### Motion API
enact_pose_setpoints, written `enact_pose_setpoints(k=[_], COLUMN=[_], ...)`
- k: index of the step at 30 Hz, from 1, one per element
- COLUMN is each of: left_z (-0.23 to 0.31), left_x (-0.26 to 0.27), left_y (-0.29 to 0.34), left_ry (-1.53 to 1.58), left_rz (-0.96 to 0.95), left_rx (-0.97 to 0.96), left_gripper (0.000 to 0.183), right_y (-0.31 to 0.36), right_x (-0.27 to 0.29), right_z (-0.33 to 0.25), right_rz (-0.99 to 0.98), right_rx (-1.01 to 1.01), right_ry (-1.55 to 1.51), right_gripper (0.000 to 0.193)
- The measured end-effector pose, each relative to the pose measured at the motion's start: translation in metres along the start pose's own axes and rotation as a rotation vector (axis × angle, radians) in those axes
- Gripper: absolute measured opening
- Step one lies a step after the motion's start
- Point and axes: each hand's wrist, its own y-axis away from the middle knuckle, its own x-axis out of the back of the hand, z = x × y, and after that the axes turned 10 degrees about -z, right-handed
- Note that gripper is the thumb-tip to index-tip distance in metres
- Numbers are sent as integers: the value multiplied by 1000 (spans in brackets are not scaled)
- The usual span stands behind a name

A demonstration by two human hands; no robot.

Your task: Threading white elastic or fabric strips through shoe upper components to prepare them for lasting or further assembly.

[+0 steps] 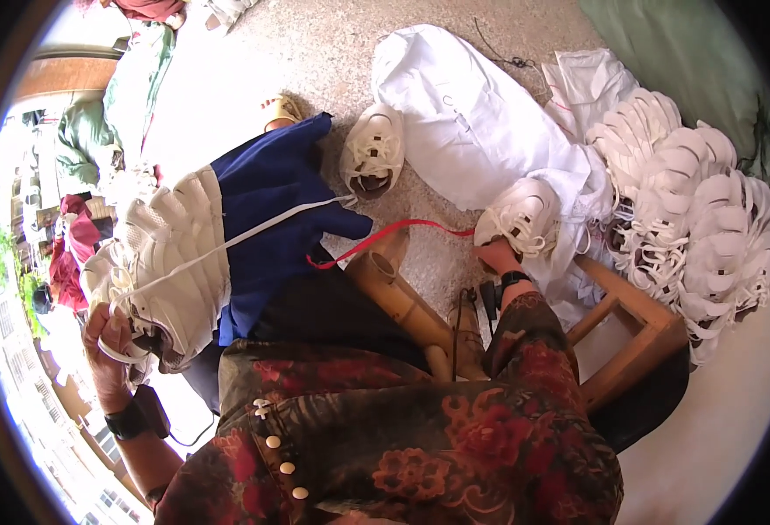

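Note:
My left hand (109, 346) grips the near end of a long stack of white shoe uppers (170, 262) lying across a blue cloth (280, 210) on my lap, with a white lace (254, 229) running over them. My right hand (498, 255) reaches out and holds a single white shoe upper (525, 217) at its lower edge. A red cord (385, 234) stretches from that shoe back toward the blue cloth. Each wrist carries a dark band.
A large pile of white shoe uppers (691, 210) lies at the right beside a stuffed white sack (472, 122). One more white shoe (373, 150) sits on the floor. A wooden stool (638, 337) and bamboo pieces (402, 302) stand near my knees.

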Motion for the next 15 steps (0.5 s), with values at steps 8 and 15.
enact_pose_setpoints(k=[8,15], left_z=[-8,-18], left_x=[-8,-12], left_y=[5,6], left_ry=[107,262], left_rz=[-30,22], left_rx=[-108,-278], left_gripper=[19,6], right_y=[79,215], right_x=[83,130], right_z=[-82,-217], right_rz=[-50,-150], right_rx=[98,765], right_ry=[-999,-1437], right_gripper=[50,44])
